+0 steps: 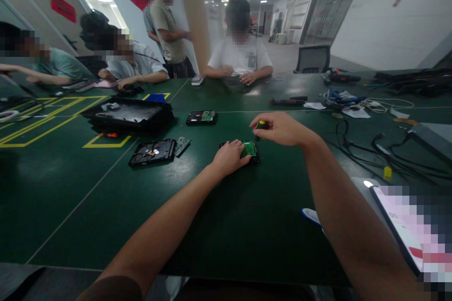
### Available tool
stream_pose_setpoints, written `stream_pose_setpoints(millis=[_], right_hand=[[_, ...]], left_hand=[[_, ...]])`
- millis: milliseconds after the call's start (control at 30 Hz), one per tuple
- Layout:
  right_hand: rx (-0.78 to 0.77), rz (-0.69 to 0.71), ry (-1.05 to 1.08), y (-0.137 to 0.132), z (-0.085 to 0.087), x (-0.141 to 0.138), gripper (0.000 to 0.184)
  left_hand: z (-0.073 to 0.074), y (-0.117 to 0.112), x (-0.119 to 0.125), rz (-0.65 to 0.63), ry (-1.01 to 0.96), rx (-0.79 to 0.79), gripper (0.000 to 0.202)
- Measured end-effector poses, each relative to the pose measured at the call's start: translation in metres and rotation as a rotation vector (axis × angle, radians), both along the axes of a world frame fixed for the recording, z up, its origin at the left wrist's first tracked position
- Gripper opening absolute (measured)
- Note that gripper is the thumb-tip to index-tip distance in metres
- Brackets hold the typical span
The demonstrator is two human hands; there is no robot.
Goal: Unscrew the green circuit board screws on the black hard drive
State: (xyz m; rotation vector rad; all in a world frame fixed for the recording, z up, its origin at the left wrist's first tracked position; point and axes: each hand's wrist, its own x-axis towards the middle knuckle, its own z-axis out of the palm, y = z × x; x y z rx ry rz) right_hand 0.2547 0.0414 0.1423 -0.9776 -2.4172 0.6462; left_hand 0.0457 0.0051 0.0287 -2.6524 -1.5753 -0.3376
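A hard drive (pixel 250 149) lies on the green table in front of me, its green circuit board facing up. My left hand (pixel 229 157) grips it from the left, with the thumb along the near side and the fingers over the top, so much of it is hidden. In my right hand (pixel 282 128) is a screwdriver (pixel 261 125) with a yellow and black handle, held upright at the drive's far right corner. Its tip is too small to make out. Left of my hands sit an opened drive (pixel 153 152) and a loose circuit board (pixel 182 146). Another hard drive (pixel 201 117) lies farther back.
A black tray (pixel 129 115) stands at the left. Black cables (pixel 374 148) and a grey metal box (pixel 434 138) lie to the right. A phone (pixel 399 225) is near my right forearm, by a blue-white object (pixel 310 216). Several people sit or stand around the table.
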Motion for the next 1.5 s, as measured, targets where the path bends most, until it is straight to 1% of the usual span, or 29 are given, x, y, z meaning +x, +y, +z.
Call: stream_pose_setpoints(millis=[333, 467, 567, 733, 800, 967, 1100, 1233, 1367, 1500], right_hand=[[0.06, -0.036, 0.042, 0.005, -0.007, 0.0, 0.025], [0.049, 0.0, 0.067, 0.005, -0.008, 0.0, 0.022], [-0.025, -0.003, 0.102, 0.004, -0.01, -0.003, 0.023], [-0.256, -0.032, 0.162, 0.004, -0.01, -0.008, 0.03], [-0.301, -0.026, 0.176, 0.004, -0.008, -0.007, 0.033], [-0.158, -0.095, 0.124, 0.008, -0.007, -0.003, 0.032], [-0.171, -0.119, 0.126, 0.008, -0.01, -0.004, 0.031], [-0.194, -0.086, 0.183, 0.004, -0.01, -0.008, 0.028], [-0.165, -0.081, 0.156, 0.0, -0.009, -0.01, 0.034], [-0.142, -0.161, 0.103, -0.002, -0.007, -0.012, 0.043]], left_hand=[[-0.001, 0.001, 0.0, 0.006, 0.007, -0.018, 0.041], [-0.001, 0.001, 0.001, 0.008, 0.011, -0.013, 0.041], [0.0, 0.001, 0.001, 0.001, 0.016, -0.015, 0.041], [-0.001, 0.001, 0.0, 0.009, 0.015, -0.014, 0.043], [-0.001, 0.001, 0.0, 0.011, 0.013, -0.017, 0.043], [0.001, 0.0, 0.0, 0.012, 0.016, -0.031, 0.044], [0.001, 0.0, 0.001, 0.009, 0.01, -0.023, 0.043], [0.0, 0.001, 0.001, 0.016, 0.011, -0.017, 0.04], [-0.001, 0.0, 0.001, 0.015, 0.014, -0.01, 0.039], [-0.001, 0.0, 0.0, 0.012, 0.007, 0.001, 0.04]])
